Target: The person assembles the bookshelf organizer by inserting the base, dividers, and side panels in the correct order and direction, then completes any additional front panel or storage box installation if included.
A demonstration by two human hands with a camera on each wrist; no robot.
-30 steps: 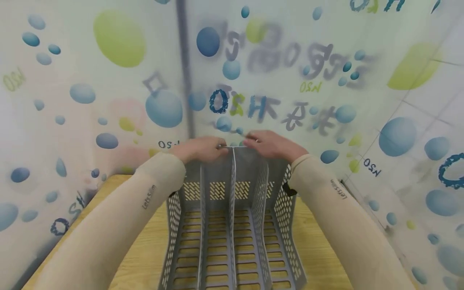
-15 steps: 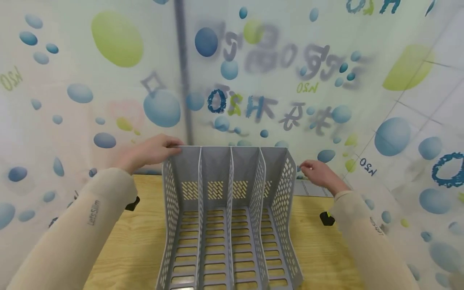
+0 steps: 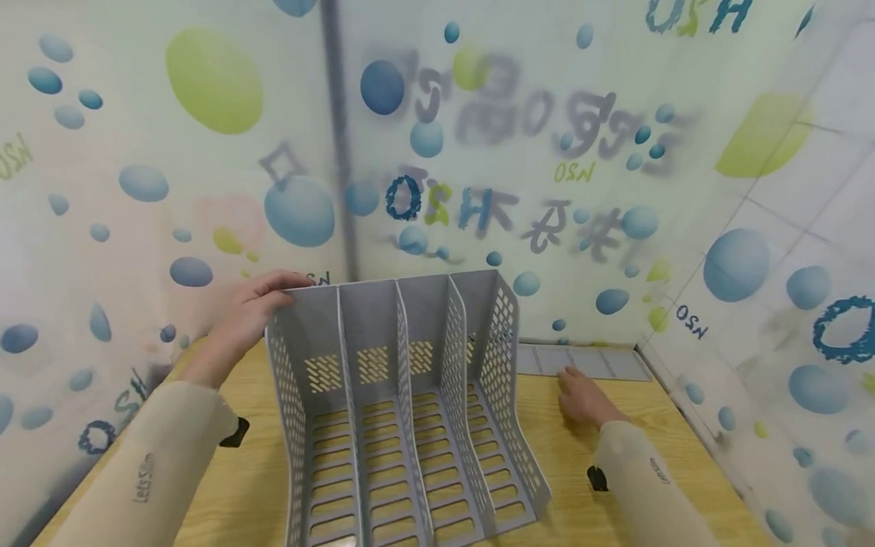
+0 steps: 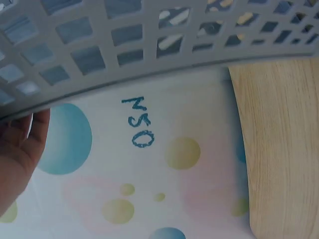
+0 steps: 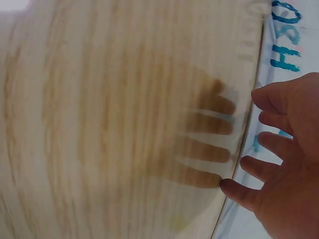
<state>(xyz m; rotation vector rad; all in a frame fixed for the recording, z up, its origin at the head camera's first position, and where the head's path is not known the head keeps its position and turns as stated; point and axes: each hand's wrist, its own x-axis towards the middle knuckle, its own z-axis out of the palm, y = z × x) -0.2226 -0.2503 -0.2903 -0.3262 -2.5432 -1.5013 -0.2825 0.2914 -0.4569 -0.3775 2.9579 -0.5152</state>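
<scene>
A grey plastic divided rack (image 3: 417, 334) with upright partitions and a slotted floor stands over the wooden table, turned a little askew. My left hand (image 3: 249, 315) holds its top back-left corner, thumb in front of the rim. In the left wrist view, the rack's perforated side wall (image 4: 129, 42) crosses the top, with part of my left hand (image 4: 22, 154) below it. Further right, my right hand (image 3: 584, 399) is over the table beside a flat grey strip (image 3: 591, 362). The right wrist view shows that right hand (image 5: 284, 154) with fingers apart and nothing in them, near the table edge.
The wooden table (image 3: 656, 448) reaches back to a sheet (image 3: 424, 152) printed with coloured dots and letters. On the right, the sheet runs close along the table's edge. Black wrist cameras (image 3: 598, 478) hang under both sleeves.
Both hands were together at the rack's back rim. The left slid to the left corner; the right let go and moved right and down. The rack has shifted left and turned.
</scene>
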